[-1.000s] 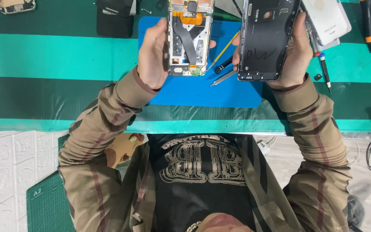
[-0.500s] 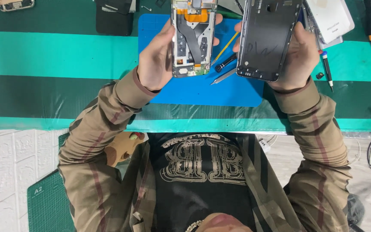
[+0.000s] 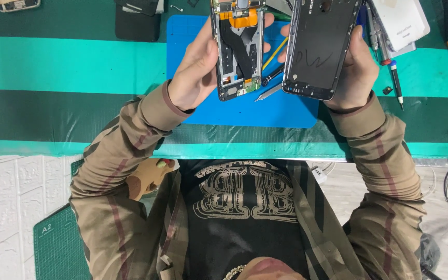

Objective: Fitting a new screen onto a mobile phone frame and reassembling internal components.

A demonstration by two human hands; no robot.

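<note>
Blue mat (image 3: 198, 46): left hand (image 3: 195, 70) grips opened phone (image 3: 238, 49); right hand (image 3: 356, 70) grips black back cover (image 3: 320, 49).

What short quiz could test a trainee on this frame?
1. True or false: the left hand holds the open phone.
2. What colour is the mat under the hands? A red, B blue, C white.
3. What does the right hand hold?
Key: 1 true; 2 B; 3 the dark back cover.
</note>
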